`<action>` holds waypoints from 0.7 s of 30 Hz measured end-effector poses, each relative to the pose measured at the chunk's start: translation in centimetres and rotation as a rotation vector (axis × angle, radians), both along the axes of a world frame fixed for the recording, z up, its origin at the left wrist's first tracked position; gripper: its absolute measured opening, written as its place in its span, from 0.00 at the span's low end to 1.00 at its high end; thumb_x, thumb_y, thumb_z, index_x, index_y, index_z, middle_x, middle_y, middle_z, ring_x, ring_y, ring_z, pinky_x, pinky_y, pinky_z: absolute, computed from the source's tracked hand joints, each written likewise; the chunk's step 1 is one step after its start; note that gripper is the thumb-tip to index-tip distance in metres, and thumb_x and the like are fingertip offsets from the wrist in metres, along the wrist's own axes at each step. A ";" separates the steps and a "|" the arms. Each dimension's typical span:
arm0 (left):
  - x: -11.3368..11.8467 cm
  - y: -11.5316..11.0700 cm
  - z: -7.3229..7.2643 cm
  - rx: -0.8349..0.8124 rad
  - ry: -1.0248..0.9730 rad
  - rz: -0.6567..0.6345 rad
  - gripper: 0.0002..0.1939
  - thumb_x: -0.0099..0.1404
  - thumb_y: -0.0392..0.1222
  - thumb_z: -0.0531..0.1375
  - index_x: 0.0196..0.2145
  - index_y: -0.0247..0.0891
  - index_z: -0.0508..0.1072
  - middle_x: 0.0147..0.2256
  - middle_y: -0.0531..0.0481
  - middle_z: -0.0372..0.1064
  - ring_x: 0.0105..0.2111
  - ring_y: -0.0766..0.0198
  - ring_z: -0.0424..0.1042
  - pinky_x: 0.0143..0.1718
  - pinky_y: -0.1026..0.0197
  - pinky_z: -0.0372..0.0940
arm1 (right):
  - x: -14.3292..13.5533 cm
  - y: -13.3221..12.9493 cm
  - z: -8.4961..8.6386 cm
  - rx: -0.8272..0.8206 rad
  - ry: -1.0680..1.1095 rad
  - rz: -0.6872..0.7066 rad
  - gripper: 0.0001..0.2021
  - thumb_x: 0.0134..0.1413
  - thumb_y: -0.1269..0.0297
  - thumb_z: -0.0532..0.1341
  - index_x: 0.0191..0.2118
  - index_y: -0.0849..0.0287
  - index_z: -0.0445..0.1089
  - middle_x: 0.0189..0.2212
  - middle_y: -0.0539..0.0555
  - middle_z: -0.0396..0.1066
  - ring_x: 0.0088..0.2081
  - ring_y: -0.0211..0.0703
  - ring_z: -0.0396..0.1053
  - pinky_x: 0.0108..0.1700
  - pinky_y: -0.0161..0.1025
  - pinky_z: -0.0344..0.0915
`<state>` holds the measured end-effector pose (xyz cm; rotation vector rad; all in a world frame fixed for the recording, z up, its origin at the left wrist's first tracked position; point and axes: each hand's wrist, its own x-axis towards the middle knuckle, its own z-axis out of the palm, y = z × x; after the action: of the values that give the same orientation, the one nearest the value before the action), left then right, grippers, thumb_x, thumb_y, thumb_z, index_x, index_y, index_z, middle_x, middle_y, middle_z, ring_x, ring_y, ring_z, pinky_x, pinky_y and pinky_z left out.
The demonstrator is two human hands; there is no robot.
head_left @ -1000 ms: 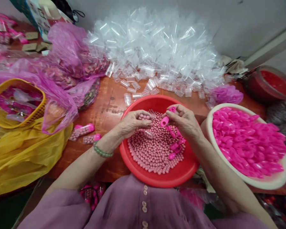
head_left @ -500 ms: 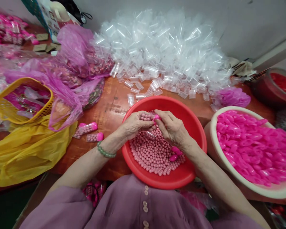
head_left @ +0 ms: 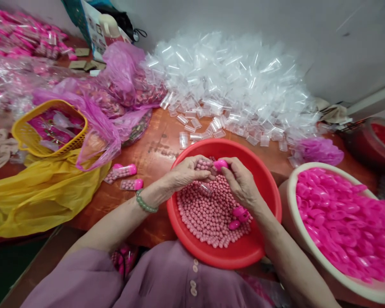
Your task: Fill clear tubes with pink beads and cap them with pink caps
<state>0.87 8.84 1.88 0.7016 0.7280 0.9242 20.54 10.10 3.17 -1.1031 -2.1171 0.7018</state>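
Note:
Over the red basin [head_left: 171,214], my left hand [head_left: 184,173] is closed around a small clear tube filled with pink beads [head_left: 204,164]. The fingers of my right hand [head_left: 242,182] pinch a bright pink cap [head_left: 220,164] at the tube's right end; whether it sits on the tube I cannot tell. Loose pink beads [head_left: 205,220] cover the basin floor. Among them rest a clear tube [head_left: 205,189] below my left fingers and a few pink caps [head_left: 240,215] under my right wrist. Several capped, bead-filled tubes [head_left: 125,171] lie on the table left of the basin.
A white tub [head_left: 291,192] heaped with pink caps [head_left: 346,218] stands at the right. Clear tubes [head_left: 231,81] are piled along the wall. At the left are a yellow basket [head_left: 22,141], a yellow bag [head_left: 51,192] and a purple plastic bag [head_left: 125,60].
The view has turned slightly, so things appear farther right and lower. My right fingers have shifted on the pink cap, and more of it shows. My left hand keeps its hold on the tube.

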 end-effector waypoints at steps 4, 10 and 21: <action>0.2 -0.1 -0.2 0.011 0.031 -0.079 0.20 0.52 0.36 0.71 0.40 0.32 0.69 0.33 0.47 0.75 0.33 0.65 0.76 0.38 0.60 0.71 | -0.3 0.3 0.1 -0.170 0.229 -0.138 0.16 0.66 0.56 0.57 0.56 0.54 0.66 0.45 0.54 0.75 0.44 0.42 0.74 0.49 0.43 0.72; 0.6 -0.2 -0.1 0.086 0.045 -0.133 0.18 0.52 0.38 0.71 0.37 0.35 0.69 0.30 0.54 0.69 0.31 0.67 0.70 0.36 0.61 0.68 | -2.1 -0.2 0.5 -0.119 0.284 -0.114 0.12 0.63 0.58 0.60 0.50 0.52 0.71 0.45 0.54 0.76 0.45 0.43 0.75 0.51 0.45 0.73; 0.2 -0.3 -0.3 0.210 0.092 -0.100 0.19 0.53 0.48 0.71 0.37 0.34 0.71 0.31 0.53 0.67 0.30 0.69 0.66 0.34 0.64 0.61 | -1.7 -0.4 0.9 0.028 -0.018 -0.020 0.12 0.65 0.62 0.57 0.51 0.55 0.72 0.45 0.58 0.78 0.47 0.47 0.76 0.53 0.47 0.72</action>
<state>1.05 8.59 1.59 0.9630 0.6760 0.8891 18.89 9.72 4.04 -1.1183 -2.1214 0.6537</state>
